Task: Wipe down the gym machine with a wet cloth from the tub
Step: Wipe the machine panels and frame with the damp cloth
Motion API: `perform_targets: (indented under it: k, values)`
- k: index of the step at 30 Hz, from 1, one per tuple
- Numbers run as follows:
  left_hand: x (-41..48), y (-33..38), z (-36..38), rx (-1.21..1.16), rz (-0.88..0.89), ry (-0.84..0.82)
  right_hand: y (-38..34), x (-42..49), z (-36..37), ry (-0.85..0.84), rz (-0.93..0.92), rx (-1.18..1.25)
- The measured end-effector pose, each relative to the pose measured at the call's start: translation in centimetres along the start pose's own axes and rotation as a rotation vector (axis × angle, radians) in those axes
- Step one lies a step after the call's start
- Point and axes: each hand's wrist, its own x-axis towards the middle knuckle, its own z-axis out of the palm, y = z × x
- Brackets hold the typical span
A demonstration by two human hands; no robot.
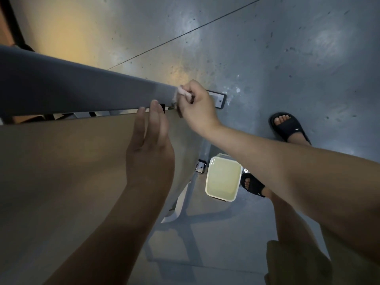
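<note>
A thick grey bar of the gym machine (82, 87) slants across the upper left, above a wide tan panel (61, 161). My right hand (197, 108) grips a small pale cloth (183, 91) and presses it against the bar's right end. My left hand (150, 149) lies flat on the tan panel with straight fingers, its fingertips touching the bar's lower edge. The white tub (223, 177), holding pale liquid, stands on the floor below my right forearm.
The grey concrete floor (287, 58) spreads to the right, speckled with wet spots. My feet in black slides (287, 126) stand beside the tub. White frame legs (178, 202) and bolted base plates (218, 99) of the machine sit on the floor.
</note>
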Motion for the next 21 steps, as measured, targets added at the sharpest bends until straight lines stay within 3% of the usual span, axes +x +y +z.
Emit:
perform_targets:
  k: [3,8,13,18,21]
  values:
    - [0.1,0.5,0.2,-0.013,-0.031,-0.006,1.8,1.2,-0.2,0.011,0.113,-0.037]
    - [0.2,1.3,0.9,-0.053,-0.107,0.02,-1.0,-1.9,-0.2,-0.021,-0.044,0.075]
    - [0.1,1.6,0.8,-0.069,-0.114,0.0,2.4,1.0,0.3,0.097,0.113,-0.03]
    - [-0.1,2.1,1.7,-0.02,-0.126,-0.009,1.3,-1.4,0.9,0.033,-0.115,0.074]
    - [-0.2,2.2,1.8,-0.014,-0.142,0.0,2.2,0.3,0.7,0.127,-0.049,0.018]
